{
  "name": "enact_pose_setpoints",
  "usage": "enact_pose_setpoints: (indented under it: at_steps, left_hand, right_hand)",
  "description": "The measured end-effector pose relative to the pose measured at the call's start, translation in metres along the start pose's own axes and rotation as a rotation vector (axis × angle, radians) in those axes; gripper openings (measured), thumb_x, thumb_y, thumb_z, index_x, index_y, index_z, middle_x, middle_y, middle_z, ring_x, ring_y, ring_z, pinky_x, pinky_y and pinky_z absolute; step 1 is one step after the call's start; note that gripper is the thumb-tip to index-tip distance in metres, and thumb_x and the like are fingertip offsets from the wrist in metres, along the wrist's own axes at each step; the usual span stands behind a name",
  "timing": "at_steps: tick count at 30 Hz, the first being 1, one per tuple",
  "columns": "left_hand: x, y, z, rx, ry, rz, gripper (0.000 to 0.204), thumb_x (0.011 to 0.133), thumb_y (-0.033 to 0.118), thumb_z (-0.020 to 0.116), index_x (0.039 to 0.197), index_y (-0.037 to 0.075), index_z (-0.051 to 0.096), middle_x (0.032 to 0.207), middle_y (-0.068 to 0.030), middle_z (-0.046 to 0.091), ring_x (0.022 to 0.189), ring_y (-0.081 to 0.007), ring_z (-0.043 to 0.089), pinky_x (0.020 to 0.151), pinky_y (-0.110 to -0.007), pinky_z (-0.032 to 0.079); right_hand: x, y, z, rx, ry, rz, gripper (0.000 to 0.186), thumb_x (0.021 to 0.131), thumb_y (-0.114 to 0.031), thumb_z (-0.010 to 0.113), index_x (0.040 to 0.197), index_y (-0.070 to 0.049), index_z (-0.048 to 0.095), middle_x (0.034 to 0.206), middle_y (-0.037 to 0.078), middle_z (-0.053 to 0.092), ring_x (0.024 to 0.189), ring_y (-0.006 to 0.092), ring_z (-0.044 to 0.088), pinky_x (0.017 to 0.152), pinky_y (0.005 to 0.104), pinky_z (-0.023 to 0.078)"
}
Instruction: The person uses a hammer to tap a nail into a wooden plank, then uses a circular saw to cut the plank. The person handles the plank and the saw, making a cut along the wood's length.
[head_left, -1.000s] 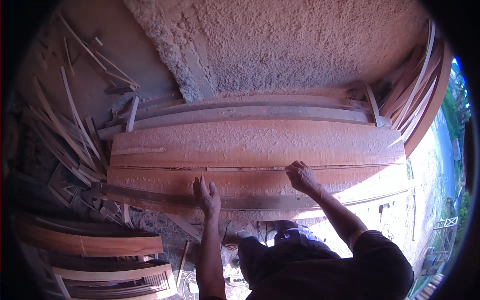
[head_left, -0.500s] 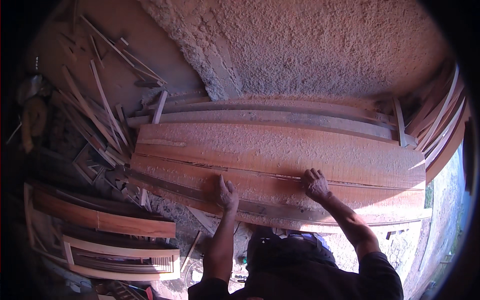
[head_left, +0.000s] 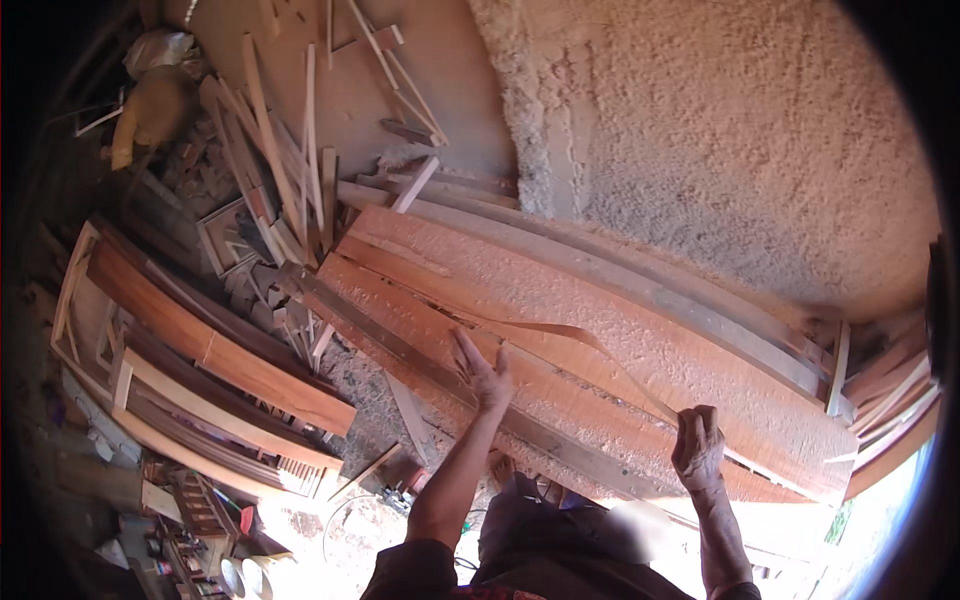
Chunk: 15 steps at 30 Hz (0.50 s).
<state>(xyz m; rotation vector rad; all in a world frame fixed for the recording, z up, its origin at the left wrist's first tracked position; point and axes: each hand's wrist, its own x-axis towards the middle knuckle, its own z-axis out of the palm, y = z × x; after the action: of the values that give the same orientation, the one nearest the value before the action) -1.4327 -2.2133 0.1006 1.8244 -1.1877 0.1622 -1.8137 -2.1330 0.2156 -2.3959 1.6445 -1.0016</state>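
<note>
Two wide reddish boards lie side by side in front of me, the far board (head_left: 690,345) and the near board (head_left: 400,300), with a dark narrow gap between them. Sawdust and shavings dot both. My right hand (head_left: 698,450) is closed round the right end of a long thin wooden strip (head_left: 575,330). From there the strip bows up over the gap, and its other end runs down to the gap beyond my left hand. Above the near board, my left hand (head_left: 486,375) has its fingers spread and holds nothing that I can see.
Beyond the boards stands a rough wall (head_left: 720,130). Loose wood sticks (head_left: 270,130) lean in a heap at the far left. Wooden frames (head_left: 230,350) stand at the left. A dark timber (head_left: 400,350) runs along the near board's front edge.
The thin strip is now lifted out along the gap in my right hand, which has drawn toward me and rightward. My left hand's fingers have spread. The view has turned leftward.
</note>
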Motion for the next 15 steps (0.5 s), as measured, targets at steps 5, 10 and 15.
enact_pose_setpoints:
  at_steps: [5,10,15]
  left_hand:
    - [0.1,0.02,-0.015,-0.031,-0.019,0.284,0.075,0.09,0.027,0.073,0.152,0.006,0.036,0.154,-0.0232,0.041,0.143,-0.0462,0.035,0.116,-0.06,0.027]
    - [0.202,0.038,-0.057,0.109,0.033,0.678,0.024,0.097,0.017,0.066,0.116,0.006,0.058,0.118,-0.0192,0.064,0.119,-0.0428,0.056,0.101,-0.055,0.042]
    - [0.274,0.027,-0.103,-0.079,-0.357,0.584,0.023,0.104,0.019,0.057,0.114,-0.001,0.055,0.101,-0.0229,0.065,0.096,-0.0396,0.064,0.081,-0.046,0.049]
  right_hand:
    - [0.036,-0.028,-0.026,-0.06,0.105,-0.104,0.014,0.09,-0.005,0.066,0.103,-0.005,0.062,0.096,0.013,0.057,0.082,0.0302,0.063,0.067,0.0404,0.052]
    - [0.098,-0.057,-0.074,-0.244,0.123,-0.261,0.037,0.093,-0.009,0.065,0.129,-0.009,0.055,0.097,0.008,0.057,0.082,0.022,0.063,0.066,0.0337,0.056]
    - [0.138,-0.112,-0.091,-0.419,-0.022,-0.242,0.054,0.098,-0.011,0.059,0.15,-0.013,0.042,0.089,0.007,0.06,0.077,0.0175,0.065,0.052,0.0261,0.056]
